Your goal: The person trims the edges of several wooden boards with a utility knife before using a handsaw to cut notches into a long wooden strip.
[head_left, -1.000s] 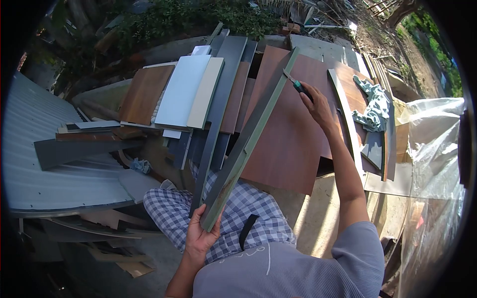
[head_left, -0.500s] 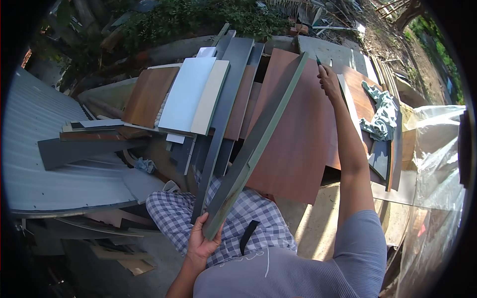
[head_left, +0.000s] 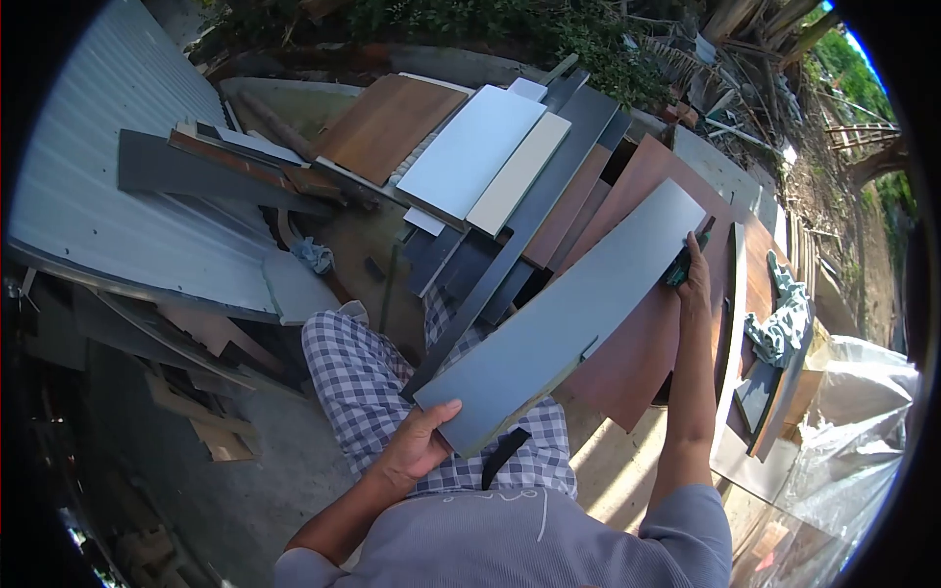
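A long grey board [head_left: 569,314] lies slanted across my lap, its broad face turned up. My left hand [head_left: 420,443] is closed around its near end, thumb on the top face. At the far end, my right hand [head_left: 694,276] grips a slim dark green hand tool [head_left: 678,263], right beside the board's edge; the exact kind of tool cannot be made out. A small dark nick [head_left: 589,347] shows on the board's right edge. Beneath the board is a wide reddish-brown panel [head_left: 627,367].
White [head_left: 475,152], cream [head_left: 520,174] and brown [head_left: 392,127] panels are stacked ahead to the left. Corrugated metal sheeting [head_left: 127,147] stands at the left. A patterned cloth [head_left: 781,312] lies on boards at the right, near clear plastic sheeting [head_left: 853,431].
The grey board has been rolled from its narrow edge to show its broad face, and its far end has swung right and down. My right hand has come lower and closer, still holding the tool.
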{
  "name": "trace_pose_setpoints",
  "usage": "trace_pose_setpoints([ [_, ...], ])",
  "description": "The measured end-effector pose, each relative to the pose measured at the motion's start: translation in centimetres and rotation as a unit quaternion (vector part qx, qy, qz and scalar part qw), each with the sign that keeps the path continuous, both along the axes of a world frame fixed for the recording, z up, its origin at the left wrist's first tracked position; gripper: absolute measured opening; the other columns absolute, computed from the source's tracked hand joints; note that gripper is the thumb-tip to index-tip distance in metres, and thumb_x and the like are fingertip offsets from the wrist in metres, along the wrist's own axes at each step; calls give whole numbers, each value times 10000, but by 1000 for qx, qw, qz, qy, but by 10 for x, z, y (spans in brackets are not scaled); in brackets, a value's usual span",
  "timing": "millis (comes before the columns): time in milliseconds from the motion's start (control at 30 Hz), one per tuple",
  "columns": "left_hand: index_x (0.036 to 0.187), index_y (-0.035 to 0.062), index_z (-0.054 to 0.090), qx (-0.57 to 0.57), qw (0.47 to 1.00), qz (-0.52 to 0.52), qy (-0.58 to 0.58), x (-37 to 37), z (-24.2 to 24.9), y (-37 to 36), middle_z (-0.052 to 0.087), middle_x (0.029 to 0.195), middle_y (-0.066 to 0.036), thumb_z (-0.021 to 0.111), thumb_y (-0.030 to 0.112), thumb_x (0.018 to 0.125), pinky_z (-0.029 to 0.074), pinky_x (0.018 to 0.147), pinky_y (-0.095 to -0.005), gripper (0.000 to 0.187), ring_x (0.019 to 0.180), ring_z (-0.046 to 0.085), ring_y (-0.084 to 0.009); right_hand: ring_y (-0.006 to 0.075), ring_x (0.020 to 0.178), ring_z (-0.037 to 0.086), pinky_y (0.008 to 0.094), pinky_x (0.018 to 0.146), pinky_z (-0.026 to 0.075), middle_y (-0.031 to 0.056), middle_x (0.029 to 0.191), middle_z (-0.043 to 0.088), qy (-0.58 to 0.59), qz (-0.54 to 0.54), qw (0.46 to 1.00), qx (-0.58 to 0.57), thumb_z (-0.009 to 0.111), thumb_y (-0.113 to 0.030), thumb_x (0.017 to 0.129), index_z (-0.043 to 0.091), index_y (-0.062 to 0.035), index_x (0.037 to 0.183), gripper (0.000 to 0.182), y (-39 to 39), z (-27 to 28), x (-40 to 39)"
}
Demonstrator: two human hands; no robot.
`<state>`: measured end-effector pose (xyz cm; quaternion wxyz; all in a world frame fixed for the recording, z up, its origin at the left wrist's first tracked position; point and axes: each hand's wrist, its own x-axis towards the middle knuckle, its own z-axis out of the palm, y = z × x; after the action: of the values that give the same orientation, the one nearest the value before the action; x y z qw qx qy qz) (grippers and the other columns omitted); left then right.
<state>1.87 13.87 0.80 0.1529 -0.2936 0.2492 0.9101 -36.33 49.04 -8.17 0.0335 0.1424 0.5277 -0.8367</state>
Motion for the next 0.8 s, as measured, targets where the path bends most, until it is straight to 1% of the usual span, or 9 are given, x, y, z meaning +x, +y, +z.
trace_pose_setpoints([
  [67,1349,-7,384,-4,1000,-5,8,4,-2,0,501,1292,-168,618,214,889,438,1022,-440,561,1198,526,-268,130,612,597,247,506,491,37,792,601,9,-4,999,35,718,-296,847,566,-53,986,319,9,-7,-5],
  [133,1342,-11,386,-11,1000,-15,15,6,-3,-1,503,1281,-168,628,226,893,448,1012,-442,563,1184,534,-263,204,743,670,318,662,592,82,858,653,-1,40,998,49,695,-188,863,586,-10,994,246,16,-13,-10],
  [233,1355,-21,374,-76,996,-53,12,5,-7,3,493,1293,-192,622,284,901,485,970,-442,601,1203,528,-280,217,725,666,342,643,594,86,833,645,-36,40,997,53,688,-173,863,582,2,986,239,19,-22,-28],
  [300,1346,-26,386,-136,984,-116,-2,0,-20,6,511,1267,-217,630,371,899,540,890,-429,646,1149,573,-290,219,719,665,354,638,595,88,830,642,-52,20,997,55,679,-170,869,581,6,980,229,19,-25,-43],
  [400,1328,-61,389,-136,975,-174,-15,-13,-31,11,562,1200,-232,626,442,890,571,825,-417,708,1043,637,-306,223,719,663,388,643,596,91,828,632,-61,-6,997,46,649,-172,890,582,20,968,218,17,-24,-71],
  [500,1298,-100,404,-145,964,-219,-29,-26,-45,15,609,1129,-225,621,464,888,570,826,-409,730,961,670,-314,230,733,664,391,659,596,94,835,630,-72,-3,995,62,635,-179,901,586,24,961,217,5,-9,-87],
  [600,1216,-91,488,-172,966,-188,-40,-34,-58,22,649,1015,-202,641,519,852,597,732,-343,727,860,695,-261,218,704,647,378,628,579,77,806,614,-85,22,991,99,626,-175,908,592,16,962,202,-5,0,-107],
  [733,1194,-99,499,-170,967,-181,-51,-50,-61,27,648,1020,-204,639,519,854,597,730,-336,720,861,693,-257,183,641,606,356,565,538,57,769,582,-76,25,988,135,640,-167,900,599,4,950,183,-32,21,-124],
  [800,1201,-76,506,-163,973,-158,-37,-55,-61,34,637,1070,-191,630,529,856,583,774,-367,707,913,680,-282,174,624,594,351,546,525,51,758,572,-63,26,989,131,646,-165,897,599,5,945,183,-39,22,-130],
])
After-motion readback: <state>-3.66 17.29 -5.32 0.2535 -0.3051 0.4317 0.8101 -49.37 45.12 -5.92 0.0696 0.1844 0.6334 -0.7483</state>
